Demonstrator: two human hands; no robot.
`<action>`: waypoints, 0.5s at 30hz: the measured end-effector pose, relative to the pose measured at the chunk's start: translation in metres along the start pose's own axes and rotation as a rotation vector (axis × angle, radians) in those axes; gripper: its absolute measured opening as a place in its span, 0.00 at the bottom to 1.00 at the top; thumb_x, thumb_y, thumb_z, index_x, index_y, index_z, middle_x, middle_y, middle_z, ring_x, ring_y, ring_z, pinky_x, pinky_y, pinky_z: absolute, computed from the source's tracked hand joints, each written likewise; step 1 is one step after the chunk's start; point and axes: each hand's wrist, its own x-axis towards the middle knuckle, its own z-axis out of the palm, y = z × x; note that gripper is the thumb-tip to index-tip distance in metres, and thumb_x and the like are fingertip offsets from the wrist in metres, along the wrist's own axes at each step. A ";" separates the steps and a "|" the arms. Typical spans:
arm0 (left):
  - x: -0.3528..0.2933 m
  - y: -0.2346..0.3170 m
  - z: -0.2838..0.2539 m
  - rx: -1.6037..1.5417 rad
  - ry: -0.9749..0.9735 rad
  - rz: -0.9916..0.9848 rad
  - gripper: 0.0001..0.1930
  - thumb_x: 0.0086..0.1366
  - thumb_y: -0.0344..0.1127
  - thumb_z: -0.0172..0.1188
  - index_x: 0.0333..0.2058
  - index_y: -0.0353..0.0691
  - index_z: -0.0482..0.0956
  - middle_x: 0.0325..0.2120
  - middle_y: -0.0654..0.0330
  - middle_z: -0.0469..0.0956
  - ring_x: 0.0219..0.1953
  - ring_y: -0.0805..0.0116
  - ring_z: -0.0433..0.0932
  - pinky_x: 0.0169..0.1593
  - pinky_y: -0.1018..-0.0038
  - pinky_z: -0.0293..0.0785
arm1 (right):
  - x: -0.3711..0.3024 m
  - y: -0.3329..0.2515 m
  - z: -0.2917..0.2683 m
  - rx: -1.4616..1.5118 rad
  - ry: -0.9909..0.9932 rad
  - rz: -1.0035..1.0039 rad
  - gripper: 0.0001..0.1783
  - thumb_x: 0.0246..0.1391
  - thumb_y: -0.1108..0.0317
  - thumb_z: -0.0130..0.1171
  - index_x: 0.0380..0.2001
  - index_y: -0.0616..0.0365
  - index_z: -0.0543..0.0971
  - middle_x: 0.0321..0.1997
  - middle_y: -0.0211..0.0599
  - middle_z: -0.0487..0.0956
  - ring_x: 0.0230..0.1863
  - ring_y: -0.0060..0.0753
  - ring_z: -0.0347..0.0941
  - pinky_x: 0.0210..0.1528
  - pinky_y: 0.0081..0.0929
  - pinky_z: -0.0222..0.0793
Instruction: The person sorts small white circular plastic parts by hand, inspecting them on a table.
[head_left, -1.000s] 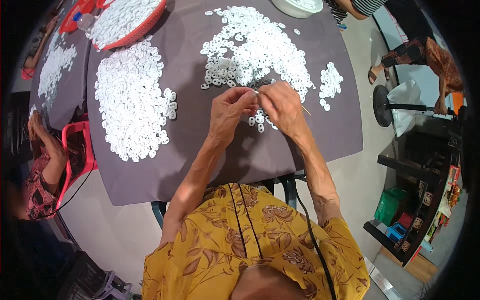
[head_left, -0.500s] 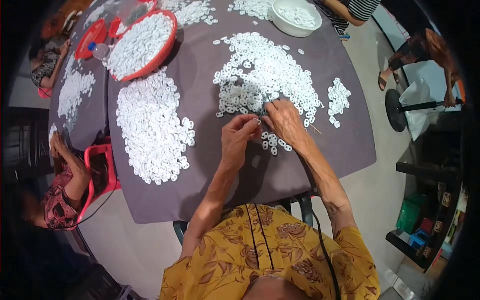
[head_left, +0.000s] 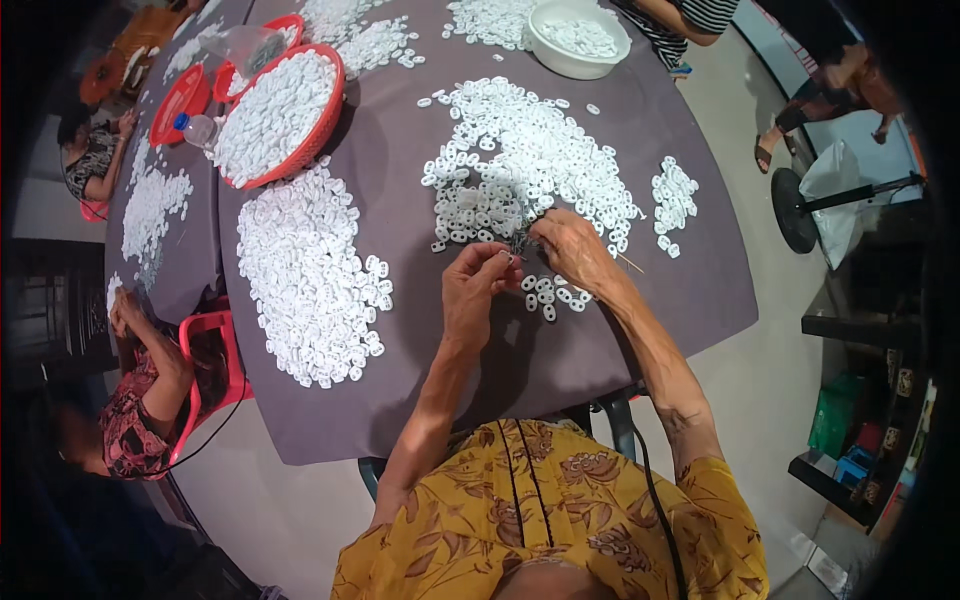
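Note:
My left hand (head_left: 472, 295) is closed in a pinch on a small white oval piece (head_left: 507, 256), only partly visible at its fingertips. To its right, my right hand (head_left: 577, 252) has its fingers drawn together beside a small heap of thin dark metal-looking bits (head_left: 519, 238). Whatever those fingers hold is hidden. Beyond both hands spreads a large pile of white oval pieces with two holes each (head_left: 545, 150). Several loose two-holed pieces (head_left: 549, 296) lie just below my right hand.
A long white pile (head_left: 305, 280) lies left, a small one (head_left: 674, 195) right. A heaped red basket (head_left: 325, 125), a clear bottle (head_left: 200, 130) and a white basin (head_left: 578, 65) stand farther back. A thin stick (head_left: 630, 263) lies by my right wrist. Other people sit around the table.
My right hand has drawn slightly away from my left, so the dark bits between them show more. The left hand keeps its pinch. The whole view has shifted a little.

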 end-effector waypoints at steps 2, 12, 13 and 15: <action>0.000 -0.001 0.000 -0.017 0.010 -0.013 0.06 0.58 0.30 0.54 0.34 0.36 0.73 0.26 0.61 0.76 0.26 0.75 0.74 0.30 0.81 0.71 | -0.001 -0.003 -0.002 0.043 0.014 0.016 0.07 0.37 0.80 0.49 0.24 0.64 0.74 0.23 0.45 0.70 0.31 0.46 0.68 0.33 0.38 0.64; -0.003 -0.008 0.005 0.018 0.026 -0.013 0.05 0.56 0.29 0.55 0.32 0.36 0.73 0.24 0.63 0.75 0.25 0.77 0.73 0.28 0.83 0.69 | -0.011 0.001 0.002 0.098 0.085 0.009 0.12 0.37 0.81 0.51 0.30 0.62 0.74 0.28 0.44 0.72 0.33 0.46 0.69 0.35 0.36 0.65; -0.002 -0.007 0.007 0.004 0.020 -0.016 0.05 0.56 0.29 0.55 0.31 0.36 0.73 0.24 0.63 0.74 0.25 0.77 0.73 0.28 0.83 0.70 | -0.012 -0.001 -0.002 0.084 0.092 0.009 0.14 0.35 0.82 0.52 0.31 0.62 0.74 0.29 0.43 0.72 0.33 0.45 0.69 0.35 0.34 0.65; 0.000 -0.010 0.006 0.002 0.015 -0.016 0.05 0.56 0.29 0.55 0.32 0.35 0.73 0.23 0.63 0.74 0.25 0.77 0.73 0.28 0.83 0.70 | -0.010 -0.008 -0.011 0.128 0.093 0.030 0.17 0.33 0.84 0.51 0.32 0.60 0.74 0.27 0.41 0.71 0.30 0.43 0.69 0.32 0.33 0.64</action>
